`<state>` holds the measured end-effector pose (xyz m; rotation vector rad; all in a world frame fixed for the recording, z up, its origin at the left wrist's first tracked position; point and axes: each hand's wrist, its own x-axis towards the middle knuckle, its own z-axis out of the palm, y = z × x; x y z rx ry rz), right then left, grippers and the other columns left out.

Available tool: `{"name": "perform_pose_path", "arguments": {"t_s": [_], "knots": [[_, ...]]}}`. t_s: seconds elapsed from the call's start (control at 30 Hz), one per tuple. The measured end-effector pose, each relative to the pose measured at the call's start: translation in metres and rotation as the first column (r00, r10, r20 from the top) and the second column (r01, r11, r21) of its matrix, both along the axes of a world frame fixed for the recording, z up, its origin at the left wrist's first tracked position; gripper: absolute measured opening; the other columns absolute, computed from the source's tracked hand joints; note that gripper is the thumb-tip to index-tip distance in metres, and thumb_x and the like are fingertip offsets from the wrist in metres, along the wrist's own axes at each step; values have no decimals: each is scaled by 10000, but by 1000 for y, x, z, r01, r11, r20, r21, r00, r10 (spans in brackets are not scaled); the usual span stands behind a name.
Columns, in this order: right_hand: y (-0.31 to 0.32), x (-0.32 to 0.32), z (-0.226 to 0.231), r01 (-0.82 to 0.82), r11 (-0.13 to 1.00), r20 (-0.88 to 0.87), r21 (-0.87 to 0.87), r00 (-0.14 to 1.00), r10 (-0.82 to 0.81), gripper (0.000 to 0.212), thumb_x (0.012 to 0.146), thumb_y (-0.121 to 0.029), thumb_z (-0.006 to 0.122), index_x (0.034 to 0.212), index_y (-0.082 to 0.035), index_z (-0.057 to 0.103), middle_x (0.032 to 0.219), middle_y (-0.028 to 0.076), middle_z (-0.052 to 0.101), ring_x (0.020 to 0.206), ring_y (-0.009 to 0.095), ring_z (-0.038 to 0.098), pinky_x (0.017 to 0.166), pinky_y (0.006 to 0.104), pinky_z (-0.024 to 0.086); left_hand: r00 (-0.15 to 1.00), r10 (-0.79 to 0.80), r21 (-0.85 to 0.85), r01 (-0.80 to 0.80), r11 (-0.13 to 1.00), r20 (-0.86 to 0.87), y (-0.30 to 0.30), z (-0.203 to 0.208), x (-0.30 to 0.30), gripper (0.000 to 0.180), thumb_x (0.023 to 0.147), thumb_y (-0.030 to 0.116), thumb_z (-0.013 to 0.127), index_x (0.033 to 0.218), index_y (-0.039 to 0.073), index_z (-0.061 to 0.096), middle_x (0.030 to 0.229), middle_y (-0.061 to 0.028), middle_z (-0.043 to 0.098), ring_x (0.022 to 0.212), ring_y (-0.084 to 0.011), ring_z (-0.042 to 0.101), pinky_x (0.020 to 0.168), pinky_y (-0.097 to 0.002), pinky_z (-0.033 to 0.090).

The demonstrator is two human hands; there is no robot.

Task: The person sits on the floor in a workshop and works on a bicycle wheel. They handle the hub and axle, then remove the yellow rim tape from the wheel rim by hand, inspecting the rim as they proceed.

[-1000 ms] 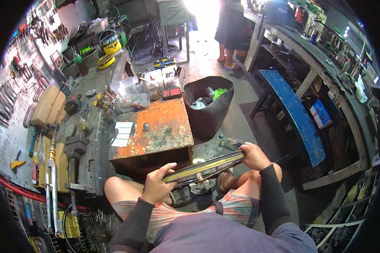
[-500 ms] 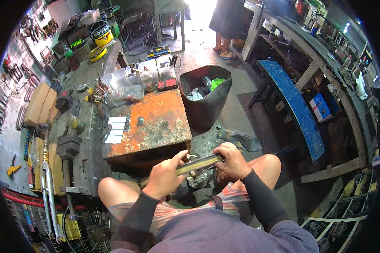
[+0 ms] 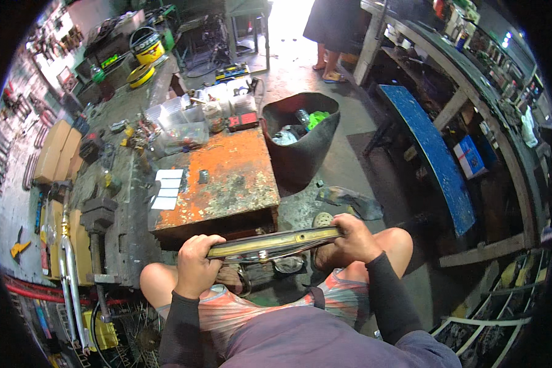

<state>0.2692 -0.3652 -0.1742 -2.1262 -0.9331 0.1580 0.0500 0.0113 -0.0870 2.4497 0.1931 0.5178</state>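
A bicycle wheel rim (image 3: 276,242) is held edge-on above my lap, its yellowish channel facing up between dark edges. A small round hole shows in the channel right of the middle. Thin spokes and a shiny hub part show just beneath it. At the rim's left end my left hand (image 3: 196,260) is closed around it, thumb toward me. My right hand (image 3: 356,238) grips the other end, slightly higher. The lower part of the wheel is hard to make out. Below lies a pale crumpled item (image 3: 289,264) between my feet.
Ahead stands an orange, paint-worn cabinet (image 3: 227,184) bearing white cards (image 3: 168,189) and plastic bins (image 3: 181,136). Behind it is a black rubber bin (image 3: 303,153). A blue bench (image 3: 426,144) is on the right, a vise (image 3: 98,214) on the left. Another person (image 3: 331,37) stands far ahead.
My hands have moved apart, the left one leftward and the right one rightward. The rim, tilted more steeply before, now lies nearer level, with a longer stretch of its channel showing.
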Motion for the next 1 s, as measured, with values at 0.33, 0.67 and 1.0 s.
{"name": "perform_pose_path", "arguments": {"t_s": [0.33, 0.67, 1.0], "knots": [[4, -21, 20, -161, 987, -129, -20, 979, 157, 394, 856, -111, 875, 1218, -21, 748, 1089, 173, 758, 1060, 392, 744, 944, 480, 594, 998, -61, -3, 61, 998, 10, -10, -46, -3, 305, 724, -2, 771, 1013, 93, 765, 901, -121, 737, 880, -376, 709, 847, -474, 554], [12, -31, 53, -318, 940, -114, 122, 936, 332, 425, 958, -65, 797, 1373, -65, 707, 1287, 138, 753, 1172, 370, 753, 990, 454, 624, 993, -117, -16, 116, 993, -25, 2, -52, 24, 259, 699, 31, 794, 950, 87, 771, 849, -112, 724, 856, -369, 703, 853, -456, 543], [58, 7, 90, -588, 713, 325, -381, 637, 699, 506, 923, -147, 720, 1427, -198, 703, 1265, 79, 678, 1125, 285, 710, 1039, 443, 552, 992, -128, -14, 129, 992, 9, 11, -53, 25, 219, 727, 29, 812, 939, 69, 777, 863, -114, 741, 853, -346, 721, 836, -434, 550]]}}
